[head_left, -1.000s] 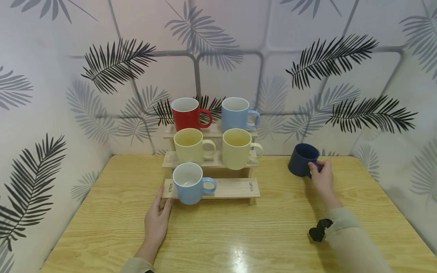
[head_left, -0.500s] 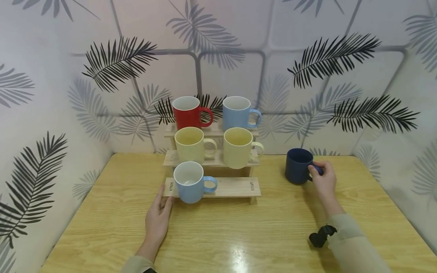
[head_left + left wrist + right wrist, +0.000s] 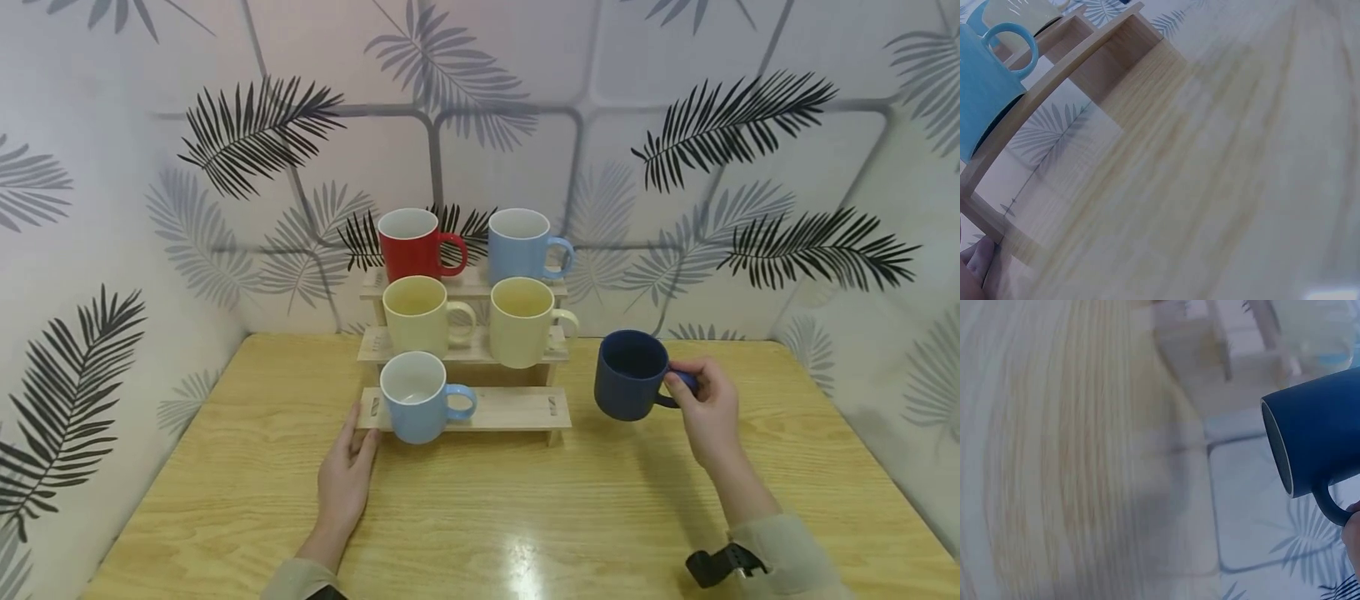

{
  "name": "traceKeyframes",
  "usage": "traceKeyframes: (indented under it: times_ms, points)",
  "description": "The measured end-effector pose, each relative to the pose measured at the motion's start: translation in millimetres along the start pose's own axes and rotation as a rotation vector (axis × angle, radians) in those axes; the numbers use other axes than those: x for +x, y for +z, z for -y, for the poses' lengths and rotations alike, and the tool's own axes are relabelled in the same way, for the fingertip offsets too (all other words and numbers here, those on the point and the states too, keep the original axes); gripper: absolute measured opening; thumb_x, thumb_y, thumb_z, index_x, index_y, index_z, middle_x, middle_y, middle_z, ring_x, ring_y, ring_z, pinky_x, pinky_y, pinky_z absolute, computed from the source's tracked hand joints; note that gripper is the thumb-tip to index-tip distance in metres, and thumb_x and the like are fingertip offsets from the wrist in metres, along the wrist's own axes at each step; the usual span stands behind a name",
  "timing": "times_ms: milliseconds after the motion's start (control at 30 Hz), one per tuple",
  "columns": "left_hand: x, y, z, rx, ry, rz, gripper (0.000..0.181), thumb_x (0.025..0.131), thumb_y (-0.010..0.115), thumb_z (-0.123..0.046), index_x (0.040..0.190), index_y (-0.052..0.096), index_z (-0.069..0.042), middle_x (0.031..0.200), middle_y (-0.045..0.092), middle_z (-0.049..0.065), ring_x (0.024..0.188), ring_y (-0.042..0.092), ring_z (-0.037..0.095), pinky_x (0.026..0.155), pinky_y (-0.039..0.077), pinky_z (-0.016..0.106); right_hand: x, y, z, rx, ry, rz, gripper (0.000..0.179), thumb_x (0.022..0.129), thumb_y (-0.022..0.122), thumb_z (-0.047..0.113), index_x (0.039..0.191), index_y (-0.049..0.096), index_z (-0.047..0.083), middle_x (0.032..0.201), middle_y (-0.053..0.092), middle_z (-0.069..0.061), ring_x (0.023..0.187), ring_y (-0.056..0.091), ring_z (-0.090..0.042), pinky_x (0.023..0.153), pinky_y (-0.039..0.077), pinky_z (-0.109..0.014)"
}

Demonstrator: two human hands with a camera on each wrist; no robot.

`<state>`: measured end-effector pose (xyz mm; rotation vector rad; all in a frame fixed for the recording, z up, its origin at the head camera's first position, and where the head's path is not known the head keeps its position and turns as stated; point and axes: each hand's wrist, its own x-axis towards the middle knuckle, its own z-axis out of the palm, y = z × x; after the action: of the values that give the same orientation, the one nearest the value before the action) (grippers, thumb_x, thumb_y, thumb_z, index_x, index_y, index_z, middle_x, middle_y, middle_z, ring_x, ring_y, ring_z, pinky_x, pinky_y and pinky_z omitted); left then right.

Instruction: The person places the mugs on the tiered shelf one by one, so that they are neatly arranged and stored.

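A dark blue mug hangs above the table, its handle pinched by my right hand. In the right wrist view the mug lies sideways across the picture, with only a bit of the hand showing. My left hand rests against the left end of a three-step wooden rack, fingers fairly straight. On the lowest step, at the left, stands a light blue mug. Two pale yellow mugs occupy the middle step. A red mug and another light blue mug stand on top.
The wood-grain table runs back to a wall printed with leaves. To the right of the light blue mug, the lowest step shows bare wood. All the racked mugs have handles pointing right.
The right hand has lifted the dark blue mug off the table and brought it left, closer to the rack. My left hand has stayed at the rack's left end.
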<state>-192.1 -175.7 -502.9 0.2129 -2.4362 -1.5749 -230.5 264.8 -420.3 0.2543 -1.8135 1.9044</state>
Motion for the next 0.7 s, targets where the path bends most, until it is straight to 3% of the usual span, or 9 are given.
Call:
traceKeyframes:
  times_ms: [100,233,500,700]
  points:
    - [-0.4,-1.0,-0.7,-0.008,0.007,0.001,0.061,0.099,0.049,-0.042,0.152,0.028,-0.019,0.117,0.065,0.016,0.109,0.061,0.024,0.092,0.049,0.043,-7.7,10.3,12.1,0.072,-0.069,0.058,0.008,0.088,0.057,-0.015,0.096,0.057,-0.013,0.091,0.065,-0.003,0.084,0.064,-0.009,0.076,0.053,-0.016]
    - [-0.2,-1.4,0.4,-0.010,0.006,0.013,0.063,0.099,0.049,-0.044,0.152,0.027,-0.019,0.120,0.063,0.017,0.110,0.061,0.025,0.093,0.049,0.043,-14.6,24.7,22.2,0.086,-0.117,0.123,0.009,0.089,0.055,-0.016,0.097,0.054,-0.018,0.092,0.064,-0.004,0.085,0.063,-0.009,0.075,0.053,-0.016]
    - [0.6,-1.1,1.9,-0.015,0.006,0.010,0.062,0.099,0.049,-0.042,0.152,0.027,-0.019,0.120,0.063,0.018,0.110,0.061,0.026,0.093,0.049,0.043,-21.8,55.4,20.5,0.058,-0.109,0.207,0.024,0.089,0.063,-0.002,0.098,0.051,-0.021,0.091,0.064,-0.001,0.082,0.062,-0.008,0.070,0.053,-0.017]
    - [0.7,-0.4,4.6,-0.003,0.001,0.013,0.063,0.098,0.048,-0.047,0.152,0.026,-0.023,0.117,0.065,0.016,0.109,0.061,0.024,0.091,0.049,0.044,-23.0,75.5,11.4,0.043,-0.124,0.277,0.012,0.088,0.059,-0.013,0.097,0.053,-0.019,0.094,0.065,0.001,0.084,0.062,-0.007,0.070,0.054,-0.017]
